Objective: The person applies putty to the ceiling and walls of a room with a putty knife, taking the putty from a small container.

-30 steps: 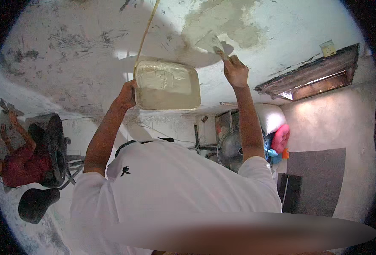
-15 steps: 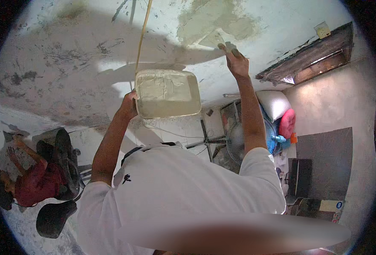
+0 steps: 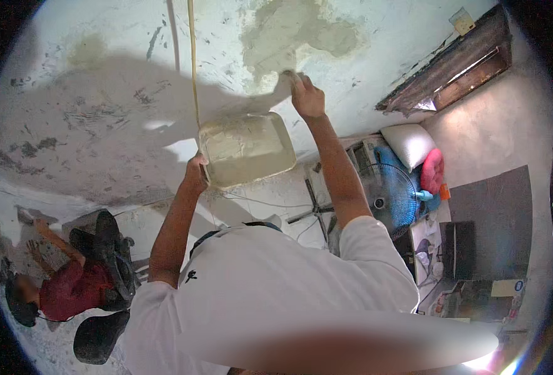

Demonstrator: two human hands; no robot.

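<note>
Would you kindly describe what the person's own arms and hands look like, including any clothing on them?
The left hand and right hand are both ungloved, and the forearms are bare, with nothing visibly worn on them. Short, loose sleeves belong to a white shirt, which bears a small dark emblem.

The left hand (image 3: 196,175) holds a pale container (image 3: 281,140), the right hand (image 3: 308,98) beside a greyish wall patch (image 3: 277,39).
</note>
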